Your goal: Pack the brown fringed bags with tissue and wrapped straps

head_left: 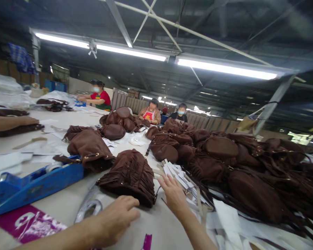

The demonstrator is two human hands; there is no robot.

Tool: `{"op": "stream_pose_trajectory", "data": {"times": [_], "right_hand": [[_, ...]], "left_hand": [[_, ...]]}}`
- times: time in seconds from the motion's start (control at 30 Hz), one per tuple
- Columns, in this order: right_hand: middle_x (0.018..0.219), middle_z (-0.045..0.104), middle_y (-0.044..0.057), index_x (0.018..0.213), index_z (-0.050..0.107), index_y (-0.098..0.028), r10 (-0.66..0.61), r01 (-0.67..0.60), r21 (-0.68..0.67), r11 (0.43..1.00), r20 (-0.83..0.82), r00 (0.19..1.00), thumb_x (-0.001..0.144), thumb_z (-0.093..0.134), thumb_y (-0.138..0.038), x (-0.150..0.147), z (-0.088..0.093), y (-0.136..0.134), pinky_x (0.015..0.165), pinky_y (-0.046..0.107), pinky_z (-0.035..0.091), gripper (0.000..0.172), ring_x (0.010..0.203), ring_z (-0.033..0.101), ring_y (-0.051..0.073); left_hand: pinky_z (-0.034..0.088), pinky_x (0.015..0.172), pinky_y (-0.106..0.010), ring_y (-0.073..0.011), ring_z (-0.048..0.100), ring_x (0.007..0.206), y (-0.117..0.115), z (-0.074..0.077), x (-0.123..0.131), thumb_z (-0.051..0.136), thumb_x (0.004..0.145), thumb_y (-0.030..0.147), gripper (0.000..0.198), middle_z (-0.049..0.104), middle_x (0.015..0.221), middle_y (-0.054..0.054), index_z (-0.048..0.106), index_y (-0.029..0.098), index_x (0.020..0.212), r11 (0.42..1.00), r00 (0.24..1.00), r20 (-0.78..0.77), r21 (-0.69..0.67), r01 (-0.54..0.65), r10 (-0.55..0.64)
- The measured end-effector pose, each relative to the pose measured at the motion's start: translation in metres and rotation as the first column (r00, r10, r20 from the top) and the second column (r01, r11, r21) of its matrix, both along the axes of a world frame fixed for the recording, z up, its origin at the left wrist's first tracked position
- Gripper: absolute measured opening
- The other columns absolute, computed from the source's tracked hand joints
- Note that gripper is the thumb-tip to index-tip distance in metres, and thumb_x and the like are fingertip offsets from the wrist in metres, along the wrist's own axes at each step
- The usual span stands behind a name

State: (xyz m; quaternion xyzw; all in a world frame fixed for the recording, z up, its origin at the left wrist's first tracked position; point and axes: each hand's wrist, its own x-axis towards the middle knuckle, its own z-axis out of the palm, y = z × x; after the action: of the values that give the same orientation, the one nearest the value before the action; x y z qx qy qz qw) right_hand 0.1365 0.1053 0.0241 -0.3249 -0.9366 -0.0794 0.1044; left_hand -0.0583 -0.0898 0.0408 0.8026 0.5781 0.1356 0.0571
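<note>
A dark brown fringed drawstring bag [130,173] lies on the table in front of me, its opening towards me. Close to its near edge is my left hand [118,217], fingers loosely bent and a little apart, with nothing seen in it. My right hand [173,192] is just right of the bag, fingers stretched out and open, near a thin dark cord at the bag's side. Whether it touches the cord I cannot tell. Beyond its fingertips lie white paper strips [176,173]. Another brown bag [90,147] rests behind, to the left.
A blue tape dispenser [41,185] stands at left, beside a clear looped strap [90,208] and purple printed sheet [33,225]. Brown bags [221,147] are heaped at right. A co-worker's hand [18,121] rests on brown material at far left. Several people sit across the table.
</note>
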Motion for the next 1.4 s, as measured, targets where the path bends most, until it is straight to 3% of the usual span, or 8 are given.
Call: {"op": "stream_pose_trajectory", "data": {"times": [0.17, 0.33, 0.43, 0.57, 0.73, 0.93, 1.17, 1.4], "right_hand": [[0.096, 0.071, 0.008, 0.092, 0.065, -0.018, 0.027, -0.027, -0.009, 1.000, 0.085, 0.996, 0.078, 0.048, 0.000, -0.017, 0.015, 0.009, 0.107, 0.042, 0.027, 0.028, 0.108, 0.060, 0.023], [0.095, 0.068, 0.014, 0.096, 0.060, -0.017, -0.136, 0.137, -0.029, 0.990, 0.023, 0.990, 0.086, 0.038, 0.000, -0.002, 0.038, -0.018, 0.081, 0.038, 0.045, 0.029, 0.090, 0.065, 0.025], [0.096, 0.068, 0.012, 0.100, 0.057, -0.017, -0.215, 0.210, -0.112, 0.971, -0.036, 0.976, 0.083, 0.042, 0.000, 0.004, 0.037, -0.047, 0.071, 0.033, 0.046, 0.029, 0.085, 0.065, 0.024], [0.101, 0.068, 0.007, 0.107, 0.057, -0.018, -0.216, 0.181, -0.238, 0.954, -0.128, 0.968, 0.083, 0.053, -0.010, 0.022, 0.025, -0.073, 0.077, 0.026, 0.046, 0.025, 0.093, 0.064, 0.020], [0.076, 0.070, -0.002, 0.081, 0.065, -0.021, -0.310, 0.252, -0.328, 0.910, -0.135, 0.941, 0.093, 0.044, -0.021, 0.106, 0.026, -0.061, 0.065, 0.019, 0.042, 0.025, 0.073, 0.064, 0.012], [0.066, 0.067, 0.004, 0.063, 0.063, -0.020, -0.583, 0.552, -0.273, 0.788, -0.044, 0.811, 0.085, 0.046, -0.015, 0.227, 0.025, -0.047, 0.062, 0.026, 0.037, 0.029, 0.068, 0.064, 0.019], [0.088, 0.074, 0.010, 0.087, 0.068, -0.021, -0.668, 0.651, -0.217, 0.728, -0.010, 0.744, 0.083, 0.050, -0.014, 0.246, -0.032, -0.084, 0.072, 0.030, 0.045, 0.020, 0.084, 0.068, 0.025], [0.083, 0.074, 0.009, 0.093, 0.066, -0.022, -0.735, 0.713, -0.188, 0.675, -0.095, 0.671, 0.086, 0.041, -0.014, 0.249, -0.040, -0.086, 0.063, 0.029, 0.043, 0.026, 0.075, 0.068, 0.023]], "left_hand": [[0.042, 0.098, -0.042, -0.0265, 0.056, 0.111, 0.042, -0.019, -0.022, 0.047, 0.086, 0.018, 0.036, 0.059, 0.119, -0.012, 0.055, 0.020, 0.120, 0.966, 0.973, -0.018, -0.117, -0.231, 0.230], [0.048, 0.084, -0.047, -0.0333, 0.065, 0.091, 0.074, 0.005, -0.025, 0.041, 0.087, 0.018, 0.026, 0.068, 0.094, -0.017, 0.067, 0.012, 0.092, 0.922, 0.915, -0.183, -0.080, -0.378, 0.359], [0.048, 0.089, -0.041, -0.0281, 0.063, 0.098, 0.079, 0.012, 0.014, 0.041, 0.085, 0.014, 0.028, 0.066, 0.103, -0.013, 0.065, 0.017, 0.099, 0.980, 0.982, -0.012, 0.057, -0.190, 0.191], [0.038, 0.105, -0.035, -0.0230, 0.047, 0.125, 0.090, -0.019, 0.067, 0.048, 0.071, 0.003, 0.065, 0.047, 0.138, -0.011, 0.041, 0.018, 0.134, 0.997, 0.989, 0.138, 0.067, 0.044, -0.053], [0.048, 0.085, -0.033, -0.0223, 0.060, 0.094, 0.105, -0.048, 0.077, 0.037, 0.081, 0.001, 0.033, 0.063, 0.100, -0.009, 0.063, 0.017, 0.091, 0.997, 0.997, -0.006, -0.032, 0.074, -0.074], [0.051, 0.079, -0.038, -0.0271, 0.063, 0.089, 0.094, -0.014, 0.079, 0.042, 0.068, -0.007, 0.039, 0.064, 0.099, -0.012, 0.065, 0.014, 0.092, 0.985, 0.964, -0.243, -0.156, 0.073, -0.110], [0.049, 0.086, -0.034, -0.0255, 0.060, 0.096, 0.109, 0.011, 0.201, 0.059, 0.070, 0.009, 0.023, 0.065, 0.100, -0.009, 0.060, 0.018, 0.091, 0.816, 0.816, 0.007, 0.011, 0.578, -0.578], [0.026, 0.110, -0.052, -0.0271, 0.043, 0.129, 0.171, -0.036, 0.300, 0.056, 0.077, 0.014, 0.048, 0.050, 0.137, -0.013, 0.049, 0.016, 0.124, 0.741, 0.735, 0.129, -0.005, 0.671, -0.665]]}}
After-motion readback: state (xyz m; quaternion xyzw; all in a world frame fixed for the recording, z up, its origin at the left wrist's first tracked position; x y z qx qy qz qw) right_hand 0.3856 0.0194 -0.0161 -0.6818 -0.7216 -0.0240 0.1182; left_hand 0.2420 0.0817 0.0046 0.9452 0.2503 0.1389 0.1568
